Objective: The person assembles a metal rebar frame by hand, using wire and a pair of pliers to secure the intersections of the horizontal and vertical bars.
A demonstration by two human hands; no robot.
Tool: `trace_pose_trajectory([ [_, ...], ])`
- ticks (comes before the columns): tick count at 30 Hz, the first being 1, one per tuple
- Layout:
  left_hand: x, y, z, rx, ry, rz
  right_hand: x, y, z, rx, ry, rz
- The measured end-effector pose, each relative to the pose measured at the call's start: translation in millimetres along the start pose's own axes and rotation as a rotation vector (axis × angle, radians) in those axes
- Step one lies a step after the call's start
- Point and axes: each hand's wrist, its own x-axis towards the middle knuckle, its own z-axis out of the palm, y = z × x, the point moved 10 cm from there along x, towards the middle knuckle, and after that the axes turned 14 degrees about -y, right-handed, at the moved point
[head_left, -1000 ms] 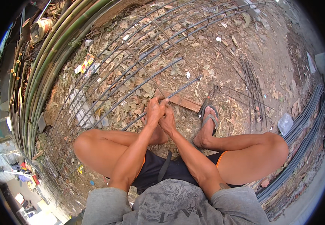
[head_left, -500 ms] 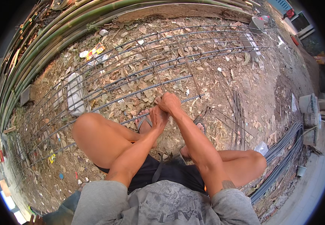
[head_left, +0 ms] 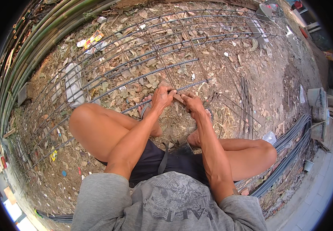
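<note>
I squat on leaf-strewn ground over a grid of long steel reinforcing bars [head_left: 151, 73] crossed by thinner rods. My left hand [head_left: 161, 98] is closed around the nearest bar [head_left: 195, 84] where a cross rod meets it. My right hand [head_left: 191, 102] sits right beside it, fingers curled on the same joint, touching the left hand. Whatever thin piece the fingers pinch is too small to make out. My sandalled feet [head_left: 146, 107] rest just under the hands.
Green bamboo poles [head_left: 39, 34] lie along the far left. A bundle of grey bars [head_left: 289, 154] curves at the right beside concrete blocks [head_left: 316, 98]. Short thin rods [head_left: 245, 104] lie right of my hands. Litter and dry leaves cover the dirt.
The view has swung and my hands, still together on the bar, have shifted a little along it; the left knee now rises higher in the picture.
</note>
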Motion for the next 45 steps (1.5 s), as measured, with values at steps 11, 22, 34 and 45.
trace_pose_trajectory([
  [11,23.1,-10.0,22.0,0.106,-0.213,-0.131,19.4,-40.6,-5.4,-0.781,0.089,-0.227],
  [22,27.6,-15.5,24.0,0.075,-0.217,-0.161,34.2,-27.6,-20.4,-0.468,-0.221,0.271],
  [34,18.0,-34.6,19.7,0.121,-0.261,-0.270,28.4,-50.2,-17.0,-0.887,0.041,-0.028],
  [45,22.8,-18.4,10.4,0.114,-0.232,-0.137,18.2,37.9,-16.3,0.204,-0.149,0.129],
])
